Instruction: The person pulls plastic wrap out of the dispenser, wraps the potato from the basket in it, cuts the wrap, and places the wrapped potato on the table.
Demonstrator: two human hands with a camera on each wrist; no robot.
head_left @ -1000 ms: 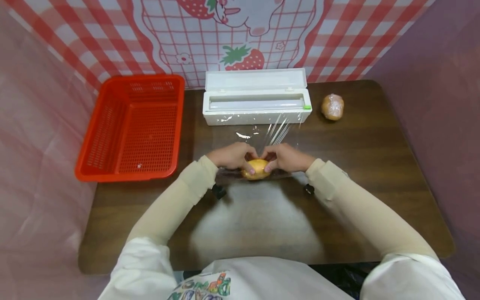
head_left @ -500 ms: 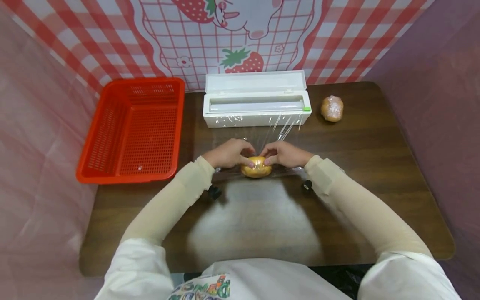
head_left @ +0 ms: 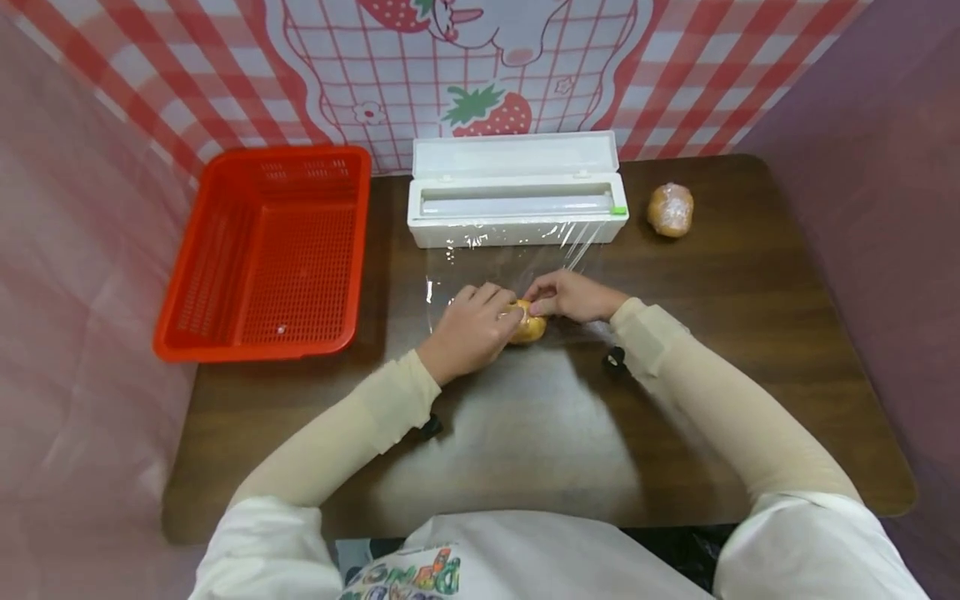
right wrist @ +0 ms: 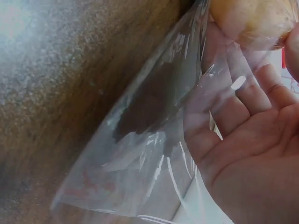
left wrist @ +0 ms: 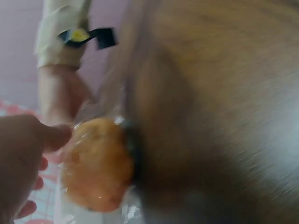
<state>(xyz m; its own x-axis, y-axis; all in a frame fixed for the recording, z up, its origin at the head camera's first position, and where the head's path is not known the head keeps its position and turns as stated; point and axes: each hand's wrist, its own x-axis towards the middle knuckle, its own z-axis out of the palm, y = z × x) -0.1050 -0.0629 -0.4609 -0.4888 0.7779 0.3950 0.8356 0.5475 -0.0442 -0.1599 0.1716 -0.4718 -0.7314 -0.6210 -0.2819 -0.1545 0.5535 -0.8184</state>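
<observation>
A rounded yellow-orange food item (head_left: 531, 327), its exact kind unclear, sits under clear film between the hands. The right hand (head_left: 577, 296) holds it from the far right side; the right wrist view shows fingers behind it and a fingertip at its edge. At its left, the left hand (head_left: 468, 331) is close, loosely bent. In the left wrist view one left digit reaches the wrapped item's edge (left wrist: 98, 165), while the other fingertips stand apart from it. Cling film (head_left: 480, 262) runs from the hands back to a white dispenser box (head_left: 517, 233).
A red basket (head_left: 258, 354) stands on the left of the brown table (head_left: 750, 350). The dispenser's lid (head_left: 517, 154) is raised, with a film roll inside. Another film-wrapped item (head_left: 671, 210) lies right of the box. A checked cloth (head_left: 690, 75) hangs behind.
The left hand has shifted toward the body and turned, its fingers now over the item's left side. The item has moved slightly right and away from the body. The right hand stays at it.
</observation>
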